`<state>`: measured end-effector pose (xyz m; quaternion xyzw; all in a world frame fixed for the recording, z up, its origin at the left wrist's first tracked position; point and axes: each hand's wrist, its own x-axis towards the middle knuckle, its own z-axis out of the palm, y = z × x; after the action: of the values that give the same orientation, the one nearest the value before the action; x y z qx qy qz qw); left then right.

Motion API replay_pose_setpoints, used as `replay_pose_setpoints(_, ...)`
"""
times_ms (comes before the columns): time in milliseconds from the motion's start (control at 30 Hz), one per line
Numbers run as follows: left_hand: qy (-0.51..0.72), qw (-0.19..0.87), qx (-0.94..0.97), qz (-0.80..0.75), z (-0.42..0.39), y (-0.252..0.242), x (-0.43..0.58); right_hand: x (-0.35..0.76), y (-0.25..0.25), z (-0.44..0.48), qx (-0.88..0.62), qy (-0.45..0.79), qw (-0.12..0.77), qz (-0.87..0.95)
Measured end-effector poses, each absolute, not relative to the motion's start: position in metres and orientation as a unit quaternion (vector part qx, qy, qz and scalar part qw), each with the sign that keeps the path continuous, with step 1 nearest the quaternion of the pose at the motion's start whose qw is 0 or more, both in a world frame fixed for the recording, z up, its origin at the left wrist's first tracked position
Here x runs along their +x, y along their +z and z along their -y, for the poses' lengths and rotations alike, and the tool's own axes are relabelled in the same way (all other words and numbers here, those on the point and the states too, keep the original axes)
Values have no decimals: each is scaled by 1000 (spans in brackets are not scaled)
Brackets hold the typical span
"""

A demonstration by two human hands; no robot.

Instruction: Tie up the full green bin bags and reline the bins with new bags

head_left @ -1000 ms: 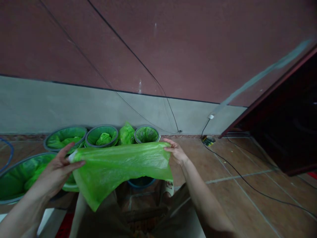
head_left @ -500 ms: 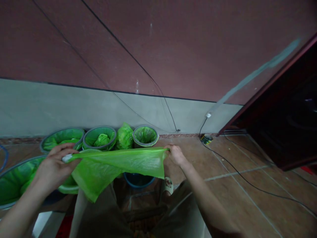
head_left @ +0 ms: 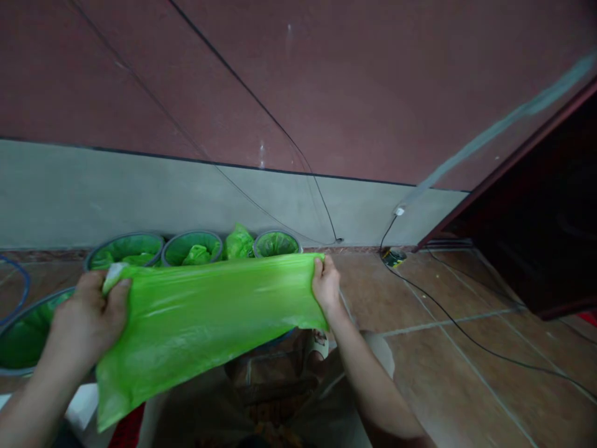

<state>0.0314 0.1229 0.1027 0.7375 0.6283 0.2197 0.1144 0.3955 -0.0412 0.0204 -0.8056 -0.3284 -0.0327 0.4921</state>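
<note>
A bright green plastic bag [head_left: 214, 317] is stretched flat between my two hands, its upper edge pulled taut and its lower part hanging over my knees. My left hand [head_left: 88, 317] grips the upper left corner, where a small white piece [head_left: 113, 275] shows by the thumb and fingers. The upper right corner is pinched in my right hand [head_left: 326, 286], thumb toward me. Behind the bag stand a lined bin [head_left: 276, 235] and another lined bin [head_left: 193, 237], both partly covered by it.
Along the wall, a wider lined bin [head_left: 124, 240] and a bunched green bag [head_left: 239, 241] stand in the row. A large lined bin [head_left: 28, 330] is at the left, near a blue hose [head_left: 23, 286]. On the tiled floor lie a black cable [head_left: 466, 336] and a small can [head_left: 394, 256].
The green bag has gone from a narrow folded strip to a wider, flatter sheet, raised slightly and pulled taut. Both hands keep hold of it; the view has shifted a little.
</note>
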Motion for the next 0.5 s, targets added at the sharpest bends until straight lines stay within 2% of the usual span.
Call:
replay_pose_setpoints(100, 143, 193, 769, -592, -140, 89, 11, 391, 11, 35, -820, -21, 426, 382)
replay_pose_setpoints(200, 112, 267, 732, -617, -152, 51, -6, 373, -28, 24, -838, 31, 368, 402)
replay_pose_setpoints(367, 170, 337, 711, -593, -151, -38, -23, 325, -115, 18, -871, 131, 279, 382)
replay_pose_setpoints(500, 241, 314, 681, -617, -143, -83, -18, 296, -154, 18, -875, 196, 257, 360)
